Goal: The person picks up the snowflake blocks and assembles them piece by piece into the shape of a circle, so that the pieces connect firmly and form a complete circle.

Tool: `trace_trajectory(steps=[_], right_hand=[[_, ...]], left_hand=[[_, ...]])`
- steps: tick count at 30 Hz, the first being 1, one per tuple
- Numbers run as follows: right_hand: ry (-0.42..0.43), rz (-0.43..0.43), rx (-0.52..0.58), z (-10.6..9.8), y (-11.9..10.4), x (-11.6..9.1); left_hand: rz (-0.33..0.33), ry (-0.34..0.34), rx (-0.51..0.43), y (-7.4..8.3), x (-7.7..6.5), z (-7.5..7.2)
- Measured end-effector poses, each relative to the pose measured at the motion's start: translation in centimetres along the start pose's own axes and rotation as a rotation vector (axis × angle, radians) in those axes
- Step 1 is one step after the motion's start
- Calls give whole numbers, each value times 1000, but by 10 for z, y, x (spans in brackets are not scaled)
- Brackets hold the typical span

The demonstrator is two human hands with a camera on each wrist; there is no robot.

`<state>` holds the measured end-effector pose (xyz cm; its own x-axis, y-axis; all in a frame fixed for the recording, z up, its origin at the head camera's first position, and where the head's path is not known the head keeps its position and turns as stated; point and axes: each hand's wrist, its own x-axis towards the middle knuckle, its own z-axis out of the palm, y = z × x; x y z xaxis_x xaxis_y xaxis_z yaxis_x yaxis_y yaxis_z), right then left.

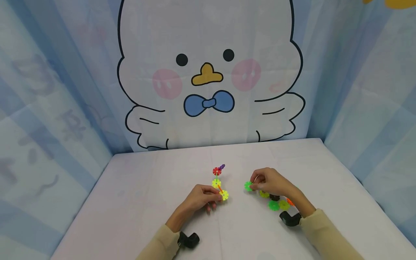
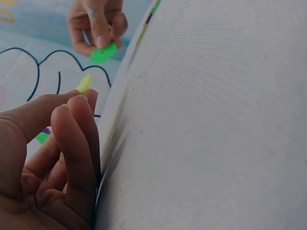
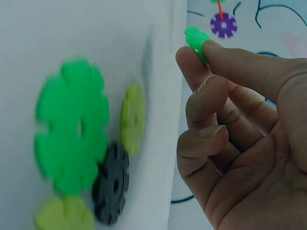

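Observation:
My left hand (image 1: 199, 199) pinches a yellow notched plastic disc (image 1: 224, 195) between thumb and fingertips. This disc is the near end of a linked chain: an orange disc (image 1: 220, 189), another yellow disc (image 1: 216, 183), a green one seen edge-on, a red disc (image 1: 216, 171) and a purple disc (image 1: 222, 167). Across from it, my right hand (image 1: 275, 183) holds a single green notched disc (image 1: 248, 186) by its edge. A gap separates this green disc from the chain. In the right wrist view, thumb and index finger grip the green disc (image 3: 194, 38).
Loose discs lie below my right hand: a green disc (image 1: 273, 206), a yellow-green disc (image 1: 284, 205), a black disc (image 1: 274, 198) and an orange disc (image 1: 290, 202), partly behind the wrist. The white table (image 1: 136, 202) meets a printed curtain (image 1: 208, 130) behind.

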<state>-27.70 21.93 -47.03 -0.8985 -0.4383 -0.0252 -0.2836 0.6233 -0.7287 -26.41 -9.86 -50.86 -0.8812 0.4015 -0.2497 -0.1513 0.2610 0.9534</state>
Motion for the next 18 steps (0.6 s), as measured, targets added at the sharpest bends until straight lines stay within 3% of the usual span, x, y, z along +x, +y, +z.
trace_trajectory(steps=[18], right_hand=[[-31, -73, 55, 32, -25, 8]], left_hand=[[-5, 1, -22, 2, -1, 0]])
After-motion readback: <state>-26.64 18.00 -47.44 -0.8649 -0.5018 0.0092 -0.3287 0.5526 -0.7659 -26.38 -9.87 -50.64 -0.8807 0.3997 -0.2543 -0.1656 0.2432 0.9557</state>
